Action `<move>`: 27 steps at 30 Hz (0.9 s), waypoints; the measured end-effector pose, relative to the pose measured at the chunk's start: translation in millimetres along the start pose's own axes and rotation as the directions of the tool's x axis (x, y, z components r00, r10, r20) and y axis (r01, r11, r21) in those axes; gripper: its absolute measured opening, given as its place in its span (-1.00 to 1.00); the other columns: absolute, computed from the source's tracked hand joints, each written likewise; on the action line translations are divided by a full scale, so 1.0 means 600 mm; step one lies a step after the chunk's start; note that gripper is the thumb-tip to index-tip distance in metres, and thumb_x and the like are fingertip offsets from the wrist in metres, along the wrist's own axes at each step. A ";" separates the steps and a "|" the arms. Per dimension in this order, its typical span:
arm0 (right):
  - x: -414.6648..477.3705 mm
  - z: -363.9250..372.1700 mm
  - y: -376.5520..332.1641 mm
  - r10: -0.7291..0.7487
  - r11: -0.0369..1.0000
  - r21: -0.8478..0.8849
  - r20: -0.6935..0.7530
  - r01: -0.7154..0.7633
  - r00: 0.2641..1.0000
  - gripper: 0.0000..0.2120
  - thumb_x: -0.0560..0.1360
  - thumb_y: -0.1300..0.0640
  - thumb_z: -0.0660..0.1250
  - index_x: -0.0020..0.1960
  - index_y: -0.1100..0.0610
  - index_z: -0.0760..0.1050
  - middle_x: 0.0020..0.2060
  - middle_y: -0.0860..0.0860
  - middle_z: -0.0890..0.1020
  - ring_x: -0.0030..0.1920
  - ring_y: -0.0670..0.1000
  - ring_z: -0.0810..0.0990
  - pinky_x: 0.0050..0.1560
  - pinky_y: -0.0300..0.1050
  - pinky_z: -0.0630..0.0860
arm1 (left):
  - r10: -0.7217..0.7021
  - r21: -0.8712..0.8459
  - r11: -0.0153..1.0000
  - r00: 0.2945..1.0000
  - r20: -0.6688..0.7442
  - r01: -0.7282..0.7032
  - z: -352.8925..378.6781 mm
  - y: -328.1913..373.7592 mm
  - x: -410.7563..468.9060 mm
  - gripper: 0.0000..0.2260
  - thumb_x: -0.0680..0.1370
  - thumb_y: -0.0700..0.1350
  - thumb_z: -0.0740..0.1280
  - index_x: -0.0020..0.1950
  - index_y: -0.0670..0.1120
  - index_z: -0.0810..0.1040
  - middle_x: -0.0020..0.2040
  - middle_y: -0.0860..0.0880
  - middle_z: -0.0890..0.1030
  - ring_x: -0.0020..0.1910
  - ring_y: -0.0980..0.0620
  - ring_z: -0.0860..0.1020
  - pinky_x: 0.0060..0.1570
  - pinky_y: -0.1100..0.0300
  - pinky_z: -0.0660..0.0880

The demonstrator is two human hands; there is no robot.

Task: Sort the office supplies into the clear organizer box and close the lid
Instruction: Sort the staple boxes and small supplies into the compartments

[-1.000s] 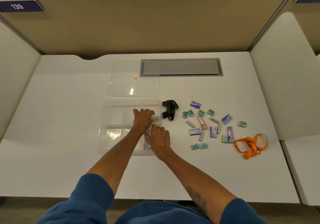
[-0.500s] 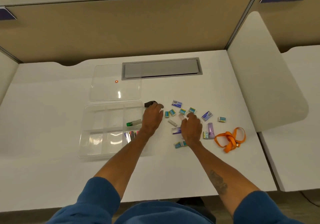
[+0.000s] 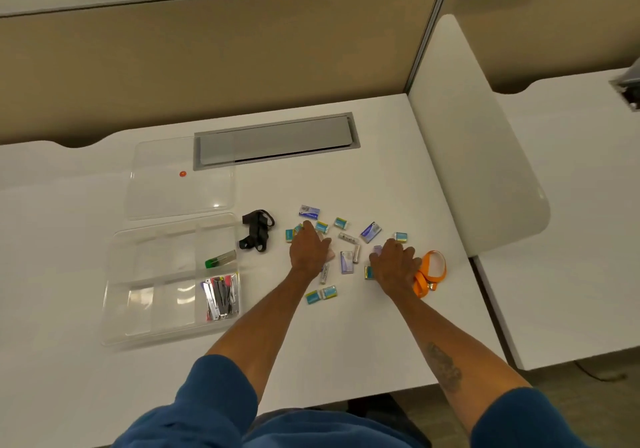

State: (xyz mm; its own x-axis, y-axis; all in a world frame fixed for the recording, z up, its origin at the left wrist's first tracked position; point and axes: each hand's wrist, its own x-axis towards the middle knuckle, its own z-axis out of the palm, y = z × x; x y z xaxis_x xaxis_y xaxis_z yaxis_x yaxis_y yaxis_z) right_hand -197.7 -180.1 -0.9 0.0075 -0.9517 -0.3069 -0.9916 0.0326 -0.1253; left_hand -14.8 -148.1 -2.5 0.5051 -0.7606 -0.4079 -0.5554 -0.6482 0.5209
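The clear organizer box (image 3: 114, 309) lies open at the left of the desk. Its right-hand compartments hold a green-capped item (image 3: 220, 259) and several metal clips (image 3: 221, 295). The clear lid (image 3: 180, 188) lies flat behind the box. Small teal boxes (image 3: 321, 293), purple boxes (image 3: 370, 232) and little tubes (image 3: 348, 238) are scattered to the right. My left hand (image 3: 310, 252) rests palm down on the left part of this pile, over a pink item (image 3: 330, 255). My right hand (image 3: 394, 264) lies palm down, fingers spread, over the right part, beside an orange lanyard (image 3: 431, 271).
A black lanyard (image 3: 256, 231) lies between the box and the pile. A grey cable hatch (image 3: 277, 141) sits at the back of the white desk (image 3: 346, 343). A white divider panel (image 3: 474, 157) bounds the desk on the right.
My left hand has moved right from the box edge onto the scattered pile. My right hand has shifted right toward the orange lanyard. The view has swung to the right.
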 end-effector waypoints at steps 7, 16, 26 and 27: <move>0.007 0.008 -0.005 -0.025 0.998 0.059 -0.036 0.027 0.999 -0.72 0.53 -0.07 0.18 0.05 0.13 0.43 -0.05 0.09 0.60 -0.02 0.12 0.51 -0.01 0.07 0.39 | -0.048 -0.021 0.999 0.999 0.013 0.049 0.016 0.020 0.004 -0.54 0.50 -0.08 0.36 0.31 -0.20 0.29 0.14 -0.20 0.54 0.13 -0.19 0.54 0.00 -0.03 0.52; 0.002 -0.030 -0.085 -0.100 0.891 0.420 -0.190 0.173 0.977 -0.81 0.56 0.04 0.24 0.05 0.16 0.45 -0.02 0.10 0.56 -0.11 0.13 0.56 -0.16 -0.05 0.46 | 0.076 -0.157 0.985 0.997 -0.015 -0.078 -0.043 0.004 0.015 -0.63 0.49 -0.02 0.39 0.21 -0.08 0.38 0.00 -0.09 0.58 0.00 -0.09 0.56 -0.09 0.11 0.44; -0.028 -0.011 -0.287 -0.284 0.654 0.725 -0.028 0.215 0.958 -0.77 0.56 0.05 0.24 0.18 0.07 0.51 0.09 0.06 0.48 0.02 0.05 0.55 -0.01 -0.15 0.43 | 0.104 -0.146 0.977 0.948 -0.302 -0.154 -0.213 -0.132 0.025 -0.71 0.57 0.02 0.29 0.27 0.02 0.42 0.10 0.01 0.55 -0.02 0.05 0.55 -0.01 0.13 0.50; -0.033 -0.010 -0.307 -0.309 0.642 0.734 -0.015 0.220 0.951 -0.76 0.56 0.07 0.24 0.20 0.07 0.51 0.11 0.06 0.47 0.03 0.05 0.55 -0.01 -0.17 0.42 | 0.095 -0.133 0.980 0.939 -0.331 -0.146 -0.226 -0.152 0.025 -0.71 0.57 0.01 0.29 0.27 0.02 0.42 0.11 0.02 0.56 -0.02 0.04 0.56 0.01 0.09 0.51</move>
State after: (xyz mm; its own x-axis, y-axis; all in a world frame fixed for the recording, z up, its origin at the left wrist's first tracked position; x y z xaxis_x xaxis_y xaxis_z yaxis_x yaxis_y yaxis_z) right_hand -16.3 -168.8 34.2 0.3115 -0.9197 -0.2388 -0.5402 0.0354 -0.8408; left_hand 132.9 -95.7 45.5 0.6402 -0.7635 -0.0853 -0.5303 -0.5195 0.6700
